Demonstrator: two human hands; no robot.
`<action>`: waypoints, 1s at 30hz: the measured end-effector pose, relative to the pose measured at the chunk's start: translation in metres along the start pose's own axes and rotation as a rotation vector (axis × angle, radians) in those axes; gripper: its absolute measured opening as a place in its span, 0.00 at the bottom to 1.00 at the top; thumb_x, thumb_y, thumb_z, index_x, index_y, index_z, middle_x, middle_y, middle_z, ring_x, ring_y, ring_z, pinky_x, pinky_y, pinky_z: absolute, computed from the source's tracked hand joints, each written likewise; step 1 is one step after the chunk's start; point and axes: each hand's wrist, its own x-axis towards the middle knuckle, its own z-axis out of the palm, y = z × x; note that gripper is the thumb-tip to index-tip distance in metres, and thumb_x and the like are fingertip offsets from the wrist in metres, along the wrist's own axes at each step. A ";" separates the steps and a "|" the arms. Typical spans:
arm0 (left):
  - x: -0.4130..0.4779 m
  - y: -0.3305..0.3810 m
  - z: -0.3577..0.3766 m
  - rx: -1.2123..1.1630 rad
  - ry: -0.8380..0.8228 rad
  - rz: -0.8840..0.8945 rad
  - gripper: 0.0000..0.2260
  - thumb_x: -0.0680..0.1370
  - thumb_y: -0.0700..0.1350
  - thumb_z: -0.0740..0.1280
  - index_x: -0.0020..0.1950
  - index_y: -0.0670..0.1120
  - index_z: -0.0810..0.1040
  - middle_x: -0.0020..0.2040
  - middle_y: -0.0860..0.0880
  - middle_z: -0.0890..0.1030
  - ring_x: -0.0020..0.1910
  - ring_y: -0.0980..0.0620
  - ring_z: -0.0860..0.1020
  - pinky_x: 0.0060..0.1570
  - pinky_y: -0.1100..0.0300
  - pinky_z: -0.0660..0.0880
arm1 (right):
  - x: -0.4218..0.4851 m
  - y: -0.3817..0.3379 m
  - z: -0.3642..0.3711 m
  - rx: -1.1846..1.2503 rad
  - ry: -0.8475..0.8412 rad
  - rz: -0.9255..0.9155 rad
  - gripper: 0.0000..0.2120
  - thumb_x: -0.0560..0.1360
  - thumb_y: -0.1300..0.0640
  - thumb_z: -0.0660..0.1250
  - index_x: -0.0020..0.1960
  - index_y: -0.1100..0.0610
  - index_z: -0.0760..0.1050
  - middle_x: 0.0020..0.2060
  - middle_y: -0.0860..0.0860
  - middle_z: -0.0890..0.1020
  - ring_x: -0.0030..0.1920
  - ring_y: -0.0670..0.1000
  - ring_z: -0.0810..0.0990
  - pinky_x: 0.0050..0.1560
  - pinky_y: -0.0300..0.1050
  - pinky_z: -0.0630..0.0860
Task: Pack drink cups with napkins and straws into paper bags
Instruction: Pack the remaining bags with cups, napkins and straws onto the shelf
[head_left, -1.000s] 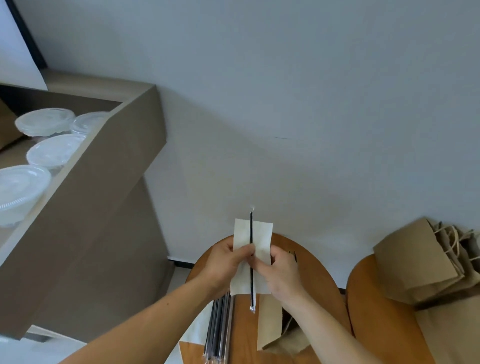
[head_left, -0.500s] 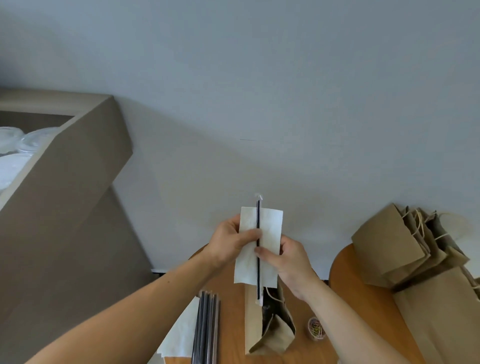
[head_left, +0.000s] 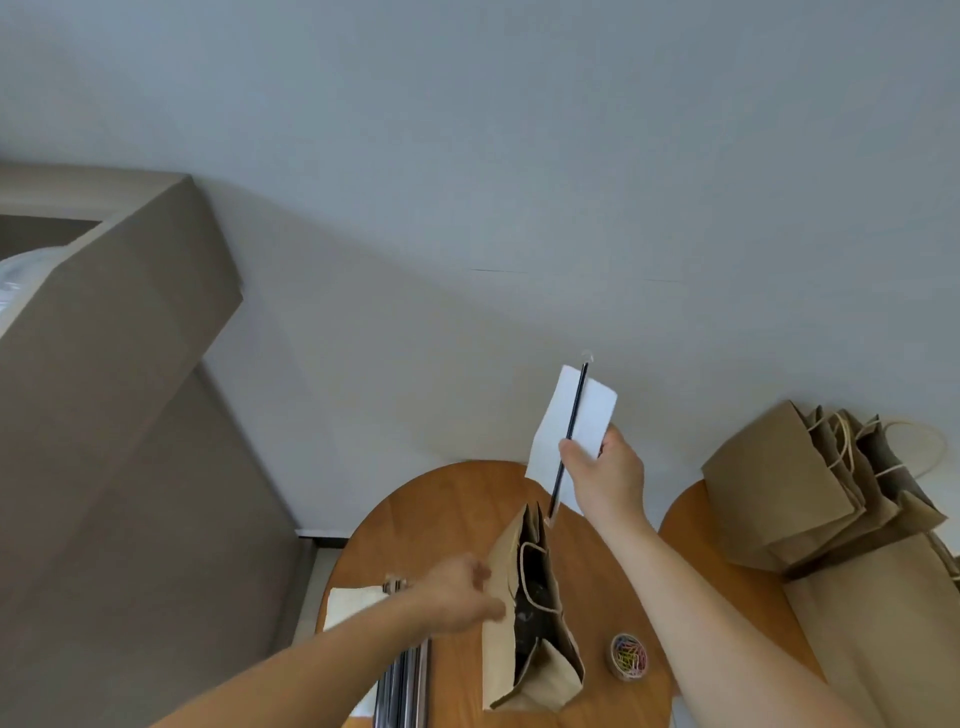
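Note:
My right hand (head_left: 605, 470) pinches a white napkin (head_left: 589, 410) and a wrapped black straw (head_left: 571, 431) together, held upright just above the mouth of an open brown paper bag (head_left: 506, 566). The straw's lower tip hangs at the bag's rim. The bag stands on a round wooden table (head_left: 441, 514) with its dark inside showing; what it holds is hard to tell. My left hand (head_left: 460, 590), blurred, is at the bag's left wall near the rim, its fingers touching the paper.
A stack of white napkins (head_left: 350, 605) and a bundle of wrapped straws (head_left: 402, 675) lie at the table's left. A small tub of coloured clips (head_left: 629, 662) sits right of the bag. Folded paper bags (head_left: 810, 483) pile on a second table at the right. A brown shelf unit (head_left: 119, 395) stands left.
My left hand has let go of the napkin and straw and dropped to the bag's left side. My right hand alone now holds them, moved right and above the bag's mouth.

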 end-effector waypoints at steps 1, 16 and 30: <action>0.004 0.000 0.011 0.038 -0.027 -0.046 0.29 0.71 0.57 0.73 0.68 0.51 0.70 0.60 0.52 0.77 0.57 0.52 0.77 0.56 0.58 0.77 | 0.003 0.004 0.008 -0.013 0.002 0.007 0.08 0.79 0.53 0.67 0.57 0.52 0.74 0.46 0.43 0.80 0.45 0.44 0.80 0.28 0.27 0.71; 0.030 -0.017 0.024 -0.169 0.206 -0.121 0.15 0.81 0.50 0.60 0.42 0.45 0.81 0.33 0.49 0.84 0.35 0.51 0.84 0.47 0.54 0.83 | -0.050 0.064 0.020 -0.463 -0.499 0.041 0.20 0.80 0.49 0.65 0.70 0.50 0.68 0.58 0.47 0.80 0.47 0.43 0.81 0.38 0.30 0.74; 0.021 -0.019 0.045 -0.517 0.204 -0.106 0.13 0.78 0.46 0.62 0.43 0.43 0.84 0.35 0.47 0.85 0.36 0.49 0.85 0.48 0.49 0.83 | -0.054 0.084 0.066 -0.598 -0.695 0.408 0.09 0.80 0.64 0.61 0.57 0.56 0.76 0.51 0.52 0.81 0.49 0.52 0.80 0.44 0.41 0.75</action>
